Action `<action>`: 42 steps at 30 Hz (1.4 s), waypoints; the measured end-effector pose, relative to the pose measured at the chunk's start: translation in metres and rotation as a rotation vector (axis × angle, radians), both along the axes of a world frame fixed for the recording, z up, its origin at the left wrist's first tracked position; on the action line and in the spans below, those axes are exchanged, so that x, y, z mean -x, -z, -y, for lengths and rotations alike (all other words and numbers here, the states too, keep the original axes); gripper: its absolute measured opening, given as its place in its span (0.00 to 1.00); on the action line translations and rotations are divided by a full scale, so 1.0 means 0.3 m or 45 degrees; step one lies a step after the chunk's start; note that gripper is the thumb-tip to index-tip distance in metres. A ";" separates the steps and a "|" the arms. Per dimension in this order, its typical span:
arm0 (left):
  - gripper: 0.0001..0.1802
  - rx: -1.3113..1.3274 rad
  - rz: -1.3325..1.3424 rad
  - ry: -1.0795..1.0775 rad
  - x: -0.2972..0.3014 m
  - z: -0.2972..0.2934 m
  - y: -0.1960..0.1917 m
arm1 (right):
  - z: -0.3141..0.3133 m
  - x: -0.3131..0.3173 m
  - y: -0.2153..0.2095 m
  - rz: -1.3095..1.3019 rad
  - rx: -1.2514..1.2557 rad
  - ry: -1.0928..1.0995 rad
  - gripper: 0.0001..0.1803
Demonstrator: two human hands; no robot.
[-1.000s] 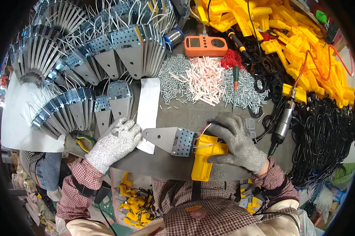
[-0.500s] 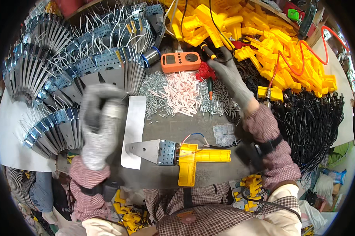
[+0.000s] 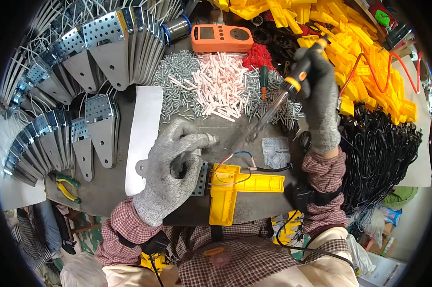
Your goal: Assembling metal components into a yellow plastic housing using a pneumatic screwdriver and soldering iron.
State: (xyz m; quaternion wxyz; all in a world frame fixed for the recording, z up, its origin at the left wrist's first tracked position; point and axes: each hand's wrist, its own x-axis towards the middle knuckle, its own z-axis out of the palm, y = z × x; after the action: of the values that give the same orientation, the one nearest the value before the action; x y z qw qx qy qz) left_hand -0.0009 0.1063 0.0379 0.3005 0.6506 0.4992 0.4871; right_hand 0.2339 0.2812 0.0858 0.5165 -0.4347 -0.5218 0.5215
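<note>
My right hand (image 3: 319, 83), in a grey glove, grips a soldering iron (image 3: 292, 85) with a black handle and orange rings. Its metal barrel slants down to the left, blurred by motion. My left hand (image 3: 175, 167), also gloved, is over a grey metal plate (image 3: 141, 167), hiding most of it. Its thumb and fingers are bent together; whatever they pinch is too small to make out. The plate's perforated end meets an open yellow plastic handle half (image 3: 225, 203). Red and blue wires (image 3: 244, 153) loop above this handle, joining a black cord (image 3: 275, 169).
Behind lie screws (image 3: 175, 76), pale pink sleeves (image 3: 220, 88), a screwdriver (image 3: 263, 83), an orange meter (image 3: 220, 38) and a wire spool (image 3: 176, 28). Metal plates (image 3: 110, 52) stand left, near pliers (image 3: 67, 189). Yellow parts (image 3: 369, 81) and black cords (image 3: 376, 153) are heaped right.
My right hand has brought the soldering iron nearer from the back by the yellow parts. My left hand has moved right, over the metal plate. The whole view has shifted.
</note>
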 end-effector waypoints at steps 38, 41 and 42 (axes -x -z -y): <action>0.14 -0.131 -0.157 0.002 -0.018 0.054 0.006 | 0.010 -0.049 0.023 -0.107 0.112 -0.345 0.19; 0.17 -0.239 -0.334 0.019 -0.032 0.064 0.005 | 0.065 0.017 0.007 0.016 0.129 -0.346 0.18; 0.19 -0.234 -0.348 0.028 -0.032 0.068 0.011 | 0.082 0.035 0.003 0.059 0.129 -0.366 0.18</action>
State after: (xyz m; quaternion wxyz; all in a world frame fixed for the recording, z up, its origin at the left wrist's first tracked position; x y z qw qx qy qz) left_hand 0.0086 0.0860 0.0346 0.1744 0.7410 0.4815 0.4343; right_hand 0.2233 0.2566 0.0848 0.4018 -0.3931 -0.5633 0.6056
